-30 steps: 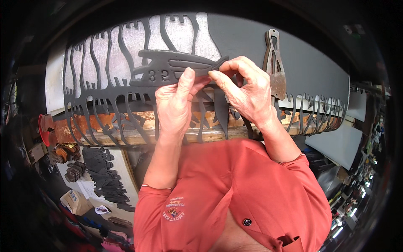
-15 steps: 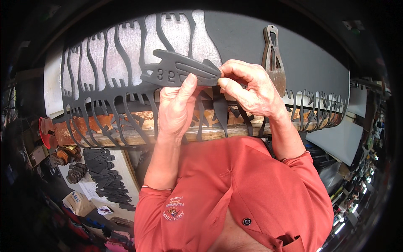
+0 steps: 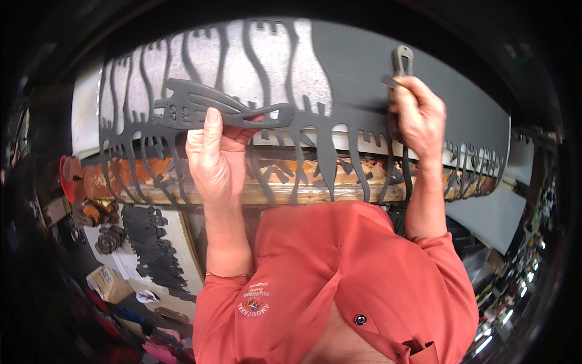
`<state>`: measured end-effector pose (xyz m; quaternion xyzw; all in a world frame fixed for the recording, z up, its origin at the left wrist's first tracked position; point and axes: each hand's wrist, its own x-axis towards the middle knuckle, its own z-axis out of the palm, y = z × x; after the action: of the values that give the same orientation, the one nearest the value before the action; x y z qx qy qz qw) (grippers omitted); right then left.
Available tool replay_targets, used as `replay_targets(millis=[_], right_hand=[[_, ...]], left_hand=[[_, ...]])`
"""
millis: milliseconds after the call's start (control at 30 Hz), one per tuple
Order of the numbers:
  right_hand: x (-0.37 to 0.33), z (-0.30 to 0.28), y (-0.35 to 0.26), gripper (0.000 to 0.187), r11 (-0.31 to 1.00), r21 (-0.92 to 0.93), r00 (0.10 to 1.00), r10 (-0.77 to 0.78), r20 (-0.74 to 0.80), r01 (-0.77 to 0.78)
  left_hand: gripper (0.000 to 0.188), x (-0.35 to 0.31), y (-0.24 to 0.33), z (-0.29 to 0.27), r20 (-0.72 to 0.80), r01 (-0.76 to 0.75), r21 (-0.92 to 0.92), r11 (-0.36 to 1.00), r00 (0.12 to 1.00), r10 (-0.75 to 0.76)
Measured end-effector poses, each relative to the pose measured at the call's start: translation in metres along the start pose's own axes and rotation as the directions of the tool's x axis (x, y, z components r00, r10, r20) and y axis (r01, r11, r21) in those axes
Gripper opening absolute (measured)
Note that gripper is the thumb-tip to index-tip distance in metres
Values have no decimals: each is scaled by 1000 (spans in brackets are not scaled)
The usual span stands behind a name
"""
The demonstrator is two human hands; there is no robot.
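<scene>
I hold the flat dark cut-out part (image 3: 212,109) in my left hand (image 3: 215,161), thumb laid across its face and fingers closed behind its narrow neck, so the part is pinched clear of the large dark metal sheet (image 3: 388,79) and sits in front of that sheet's slotted left portion. My right hand (image 3: 418,115) is closed around a second small tabbed piece (image 3: 403,60), which stands upright against the solid right portion of the sheet, near its upper edge. The sheet rests on a worn wooden bench edge (image 3: 285,194) that runs below its fringe of cut strips (image 3: 339,170). More dark cut-outs (image 3: 148,242) lie stacked below the sheet, toward its left end. Hazards, as I judge them: the pinch on the part is near one end, so the long free end can lever downward and slip from the thumb. The cut edges of sheet and part may be sharp, and bare fingers sliding along them risk a cut. The hanging strips sit just beside my left wrist, so the part could snag them. With both hands occupied, nothing steadies the sheet on the bench.
</scene>
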<state>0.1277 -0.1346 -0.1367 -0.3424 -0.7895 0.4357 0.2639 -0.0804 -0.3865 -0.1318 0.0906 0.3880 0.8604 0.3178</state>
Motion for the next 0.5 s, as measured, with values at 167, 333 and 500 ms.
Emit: replay_targets(millis=[167, 333, 500], right_hand=[[17, -99, 54, 32, 931, -272, 926, 140, -351, -243], [16, -101, 90, 55, 937, -153, 920, 259, -296, -313], [-6, -21, 73, 71, 856, -514, 997, 35, -68, -65]], left_hand=[[16, -5, 45, -54, -173, -120, 271, 955, 970, 171], [22, -45, 96, -141, -478, -271, 549, 791, 674, 563], [21, -117, 147, -259, -626, -118, 718, 686, 323, 710]])
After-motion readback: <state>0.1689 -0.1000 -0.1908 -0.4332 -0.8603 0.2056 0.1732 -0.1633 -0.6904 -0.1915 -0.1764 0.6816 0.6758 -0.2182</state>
